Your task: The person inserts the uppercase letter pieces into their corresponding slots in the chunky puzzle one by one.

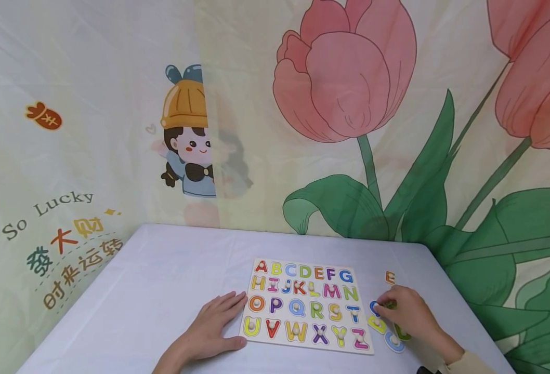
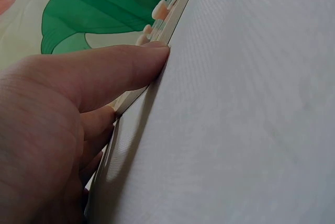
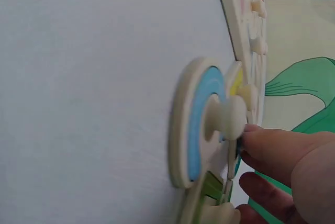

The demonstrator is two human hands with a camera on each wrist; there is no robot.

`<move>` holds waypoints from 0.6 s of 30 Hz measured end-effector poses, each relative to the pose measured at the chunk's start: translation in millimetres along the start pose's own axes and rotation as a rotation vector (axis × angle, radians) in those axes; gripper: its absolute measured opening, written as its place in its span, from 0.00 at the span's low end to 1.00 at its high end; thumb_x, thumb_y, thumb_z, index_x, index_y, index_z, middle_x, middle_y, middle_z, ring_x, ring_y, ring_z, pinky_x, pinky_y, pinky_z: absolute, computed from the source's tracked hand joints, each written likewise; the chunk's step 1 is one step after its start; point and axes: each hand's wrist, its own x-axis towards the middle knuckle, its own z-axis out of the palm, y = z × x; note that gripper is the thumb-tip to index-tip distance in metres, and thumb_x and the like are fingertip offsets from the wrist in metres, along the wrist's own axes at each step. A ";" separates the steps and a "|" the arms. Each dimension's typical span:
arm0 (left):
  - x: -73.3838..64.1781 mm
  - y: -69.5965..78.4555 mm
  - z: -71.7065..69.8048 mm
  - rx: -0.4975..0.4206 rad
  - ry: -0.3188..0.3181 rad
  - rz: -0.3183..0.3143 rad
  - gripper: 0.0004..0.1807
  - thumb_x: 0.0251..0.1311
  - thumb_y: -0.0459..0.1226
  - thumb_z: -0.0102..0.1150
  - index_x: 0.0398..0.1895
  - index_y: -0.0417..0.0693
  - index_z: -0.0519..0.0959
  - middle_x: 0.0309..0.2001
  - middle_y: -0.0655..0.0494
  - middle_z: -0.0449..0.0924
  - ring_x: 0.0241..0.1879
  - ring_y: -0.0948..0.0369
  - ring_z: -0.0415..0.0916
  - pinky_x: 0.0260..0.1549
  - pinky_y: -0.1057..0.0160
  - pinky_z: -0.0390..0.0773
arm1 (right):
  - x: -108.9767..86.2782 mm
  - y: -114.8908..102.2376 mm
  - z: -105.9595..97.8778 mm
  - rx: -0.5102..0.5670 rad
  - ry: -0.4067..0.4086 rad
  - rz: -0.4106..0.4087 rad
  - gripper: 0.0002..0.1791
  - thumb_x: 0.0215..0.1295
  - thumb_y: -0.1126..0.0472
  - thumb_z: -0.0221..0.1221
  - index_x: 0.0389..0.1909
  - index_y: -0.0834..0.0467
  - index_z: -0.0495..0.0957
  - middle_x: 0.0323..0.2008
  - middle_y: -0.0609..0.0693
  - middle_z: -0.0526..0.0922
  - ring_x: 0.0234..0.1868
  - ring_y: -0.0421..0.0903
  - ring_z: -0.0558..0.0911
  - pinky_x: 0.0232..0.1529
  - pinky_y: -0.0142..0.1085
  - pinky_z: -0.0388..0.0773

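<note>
A wooden alphabet puzzle board (image 1: 308, 347) lies on the table, with knobbed letter pieces in many of its slots. My left hand (image 1: 211, 326) rests flat beside the board's left edge, fingers extended; in the left wrist view the thumb (image 2: 120, 69) touches that edge. Right of the board, my right hand (image 1: 410, 311) pinches a blue letter piece (image 1: 374, 307), mostly covered by the fingers. Close around it lie a yellow letter B (image 1: 376, 324), a light blue letter C (image 3: 196, 130) and a green letter piece (image 1: 403, 333), partly under the hand. An orange letter E (image 1: 390, 277) lies beyond the hand.
A white cloth covers the table (image 1: 162, 280). Behind it hangs a printed curtain with large tulips (image 1: 350, 78) and a cartoon child (image 1: 193, 140). A dark object (image 1: 423, 370) shows at the right wrist.
</note>
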 end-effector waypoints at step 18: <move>0.7 -2.5 0.5 -0.005 -0.012 0.007 0.53 0.59 0.67 0.66 0.83 0.53 0.64 0.83 0.61 0.60 0.83 0.48 0.52 0.79 0.34 0.49 | 62.2 -25.2 2.1 0.050 0.055 -0.242 0.05 0.64 0.60 0.75 0.40 0.52 0.92 0.32 0.39 0.82 0.38 0.40 0.77 0.37 0.32 0.79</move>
